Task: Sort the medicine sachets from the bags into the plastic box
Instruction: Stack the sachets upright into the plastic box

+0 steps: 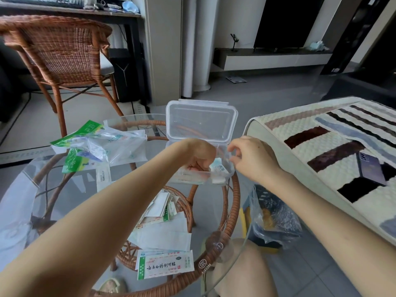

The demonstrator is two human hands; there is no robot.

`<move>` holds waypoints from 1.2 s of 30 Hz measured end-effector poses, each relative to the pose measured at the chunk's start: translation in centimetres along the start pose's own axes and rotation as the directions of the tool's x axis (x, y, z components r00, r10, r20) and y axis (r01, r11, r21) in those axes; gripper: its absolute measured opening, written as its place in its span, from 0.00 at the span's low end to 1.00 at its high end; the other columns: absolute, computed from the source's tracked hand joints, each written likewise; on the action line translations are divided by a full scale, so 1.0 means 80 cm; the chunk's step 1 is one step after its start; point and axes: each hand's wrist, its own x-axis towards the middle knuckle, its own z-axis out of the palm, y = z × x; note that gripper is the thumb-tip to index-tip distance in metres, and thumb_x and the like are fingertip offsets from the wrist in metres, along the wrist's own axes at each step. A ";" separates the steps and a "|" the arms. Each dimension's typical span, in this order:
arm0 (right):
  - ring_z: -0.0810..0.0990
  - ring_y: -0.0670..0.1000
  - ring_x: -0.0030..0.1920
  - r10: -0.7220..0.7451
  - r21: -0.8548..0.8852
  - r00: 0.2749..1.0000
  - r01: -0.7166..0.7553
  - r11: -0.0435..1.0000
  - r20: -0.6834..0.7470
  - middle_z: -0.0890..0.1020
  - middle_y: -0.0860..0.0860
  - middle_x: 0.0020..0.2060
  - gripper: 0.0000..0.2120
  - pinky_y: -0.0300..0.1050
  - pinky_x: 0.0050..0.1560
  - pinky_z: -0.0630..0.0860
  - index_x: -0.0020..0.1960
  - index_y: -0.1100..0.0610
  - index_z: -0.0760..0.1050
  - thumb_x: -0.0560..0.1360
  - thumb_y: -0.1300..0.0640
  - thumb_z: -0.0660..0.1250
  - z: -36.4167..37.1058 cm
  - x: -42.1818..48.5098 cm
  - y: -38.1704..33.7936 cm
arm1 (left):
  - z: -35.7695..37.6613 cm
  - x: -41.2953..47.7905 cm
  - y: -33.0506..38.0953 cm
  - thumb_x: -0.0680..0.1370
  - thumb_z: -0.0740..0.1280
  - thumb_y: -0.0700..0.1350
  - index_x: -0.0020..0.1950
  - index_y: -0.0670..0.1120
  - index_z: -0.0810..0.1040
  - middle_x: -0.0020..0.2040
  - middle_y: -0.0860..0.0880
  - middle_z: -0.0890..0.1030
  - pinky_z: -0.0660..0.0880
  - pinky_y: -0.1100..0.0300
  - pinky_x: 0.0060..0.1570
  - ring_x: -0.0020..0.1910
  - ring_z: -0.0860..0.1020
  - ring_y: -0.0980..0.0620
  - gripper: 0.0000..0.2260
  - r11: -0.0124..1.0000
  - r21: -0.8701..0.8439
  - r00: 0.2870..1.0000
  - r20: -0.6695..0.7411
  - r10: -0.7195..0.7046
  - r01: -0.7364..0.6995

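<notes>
Reaching into the clear plastic box (201, 123), lid stood open, at the far right edge of the round glass-topped rattan table (234, 202).
Left hand (199, 155) dips in from the near side, fingers curled round white-and-blue medicine sachets (218, 169) lying inside. Right hand (250, 159) sits at the box's right wall, fingers bent close together; can't tell whether it pinches anything. Crumpled clear-and-green plastic bags (96, 144) crowd the left, and a quilted sofa (321, 146) hems the right.

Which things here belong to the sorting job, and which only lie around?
Job:
plastic box, sachets inside it, bags, loose sachets, left hand, right hand.

Lying about:
rattan chair, sofa, phone, bin.
</notes>
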 end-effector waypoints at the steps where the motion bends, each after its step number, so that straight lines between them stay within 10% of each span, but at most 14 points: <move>1: 0.79 0.55 0.50 0.056 0.032 0.998 -0.055 0.998 -0.018 0.81 0.53 0.50 0.13 0.45 0.47 0.75 0.58 0.57 0.77 0.74 0.56 0.67 0.005 -0.002 0.002 | -0.001 0.004 -0.001 0.75 0.50 0.28 0.67 0.34 0.65 0.51 0.39 0.77 0.69 0.59 0.42 0.44 0.76 0.47 0.20 0.999 -0.034 1.000 -0.029 -0.011 0.010; 5: 0.83 0.60 0.43 0.210 0.316 0.965 -0.251 0.915 0.159 0.84 0.61 0.42 0.15 0.59 0.45 0.80 0.52 0.68 0.78 0.71 0.57 0.71 0.028 0.001 0.009 | 0.004 0.017 0.008 0.76 0.47 0.27 0.61 0.32 0.68 0.56 0.35 0.78 0.75 0.58 0.46 0.53 0.79 0.44 0.18 0.985 -0.161 0.989 -0.128 -0.075 0.054; 8: 0.83 0.57 0.41 0.193 0.377 0.972 -0.231 0.897 0.136 0.84 0.57 0.37 0.05 0.55 0.45 0.81 0.43 0.62 0.82 0.69 0.61 0.71 0.038 0.004 0.013 | 0.011 0.023 0.017 0.78 0.48 0.30 0.46 0.34 0.72 0.40 0.39 0.77 0.75 0.61 0.33 0.36 0.77 0.47 0.13 0.980 -0.183 0.981 -0.164 -0.107 0.076; 11: 0.82 0.51 0.39 0.177 0.394 0.973 -0.221 0.892 0.145 0.84 0.52 0.36 0.01 0.48 0.41 0.80 0.40 0.57 0.82 0.69 0.61 0.71 0.041 0.006 0.016 | 0.018 0.022 0.026 0.79 0.50 0.33 0.51 0.35 0.73 0.47 0.38 0.77 0.73 0.61 0.33 0.33 0.74 0.48 0.12 0.985 -0.155 0.978 -0.184 -0.098 0.070; 17: 0.72 0.45 0.29 0.156 0.419 0.978 -0.200 0.886 0.138 0.73 0.45 0.27 0.04 0.39 0.31 0.68 0.38 0.56 0.78 0.71 0.59 0.70 0.046 0.008 0.021 | 0.020 0.010 0.026 0.80 0.51 0.36 0.67 0.33 0.64 0.66 0.36 0.71 0.73 0.56 0.47 0.57 0.76 0.40 0.16 0.966 -0.258 0.974 -0.213 -0.076 0.019; 20: 0.77 0.48 0.33 0.161 0.420 0.978 -0.203 0.884 0.135 0.78 0.48 0.31 0.03 0.41 0.34 0.73 0.42 0.59 0.80 0.72 0.59 0.70 0.050 0.009 0.022 | 0.020 0.008 0.023 0.80 0.53 0.35 0.58 0.34 0.70 0.61 0.36 0.72 0.72 0.56 0.47 0.61 0.75 0.41 0.10 0.954 -0.299 0.979 -0.193 -0.066 0.005; 25: 0.79 0.55 0.36 0.179 0.449 0.977 -0.210 0.868 0.112 0.80 0.52 0.30 0.05 0.48 0.37 0.76 0.40 0.60 0.80 0.70 0.59 0.69 0.050 0.007 0.021 | 0.034 0.030 0.018 0.78 0.60 0.37 0.39 0.41 0.71 0.37 0.46 0.75 0.75 0.61 0.35 0.33 0.75 0.51 0.08 0.994 -0.002 0.936 -0.337 0.103 -0.110; 30: 0.68 0.50 0.29 0.192 0.459 0.974 -0.226 0.859 0.122 0.69 0.48 0.23 0.07 0.40 0.31 0.64 0.33 0.59 0.75 0.69 0.62 0.68 0.048 0.006 0.021 | 0.045 0.034 0.017 0.73 0.64 0.37 0.37 0.38 0.72 0.38 0.45 0.76 0.75 0.58 0.47 0.49 0.78 0.42 0.05 0.897 0.440 0.886 -0.401 0.233 -0.036; 36: 0.68 0.53 0.30 0.194 0.449 0.975 -0.224 0.865 0.112 0.70 0.50 0.23 0.05 0.41 0.32 0.66 0.35 0.62 0.77 0.68 0.62 0.69 0.056 0.011 0.026 | 0.041 0.042 0.017 0.76 0.64 0.43 0.61 0.37 0.73 0.54 0.43 0.79 0.72 0.60 0.51 0.51 0.76 0.46 0.16 0.800 0.600 0.910 -0.333 0.248 0.002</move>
